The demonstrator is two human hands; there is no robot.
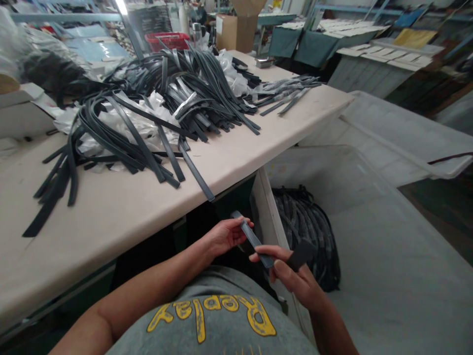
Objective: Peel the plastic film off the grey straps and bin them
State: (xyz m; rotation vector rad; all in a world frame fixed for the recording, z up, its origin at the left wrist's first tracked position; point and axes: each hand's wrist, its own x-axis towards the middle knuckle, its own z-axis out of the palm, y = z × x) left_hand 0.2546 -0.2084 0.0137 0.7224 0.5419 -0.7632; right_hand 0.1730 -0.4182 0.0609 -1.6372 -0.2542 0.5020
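A dark grey flat strap (252, 236) is stretched between my two hands, in front of my body and below the table edge. My left hand (229, 234) is closed on its far part, thumb on top. My right hand (293, 273) pinches the near end between thumb and fingers. A black rectangular flat piece (302, 254) sticks up from my right hand; I cannot tell whether it belongs to the same strap. On the table, a single loose strap (197, 172) reaches over the front edge, close to my left hand.
Piles of dark straps (207, 93) with white plastic wrapping lie on the beige table (236, 158). Right of me stands a large whitish bin (388, 246) holding bundled dark straps (310, 231). A red basket (167, 41) and a cardboard box (236, 32) are at the back.
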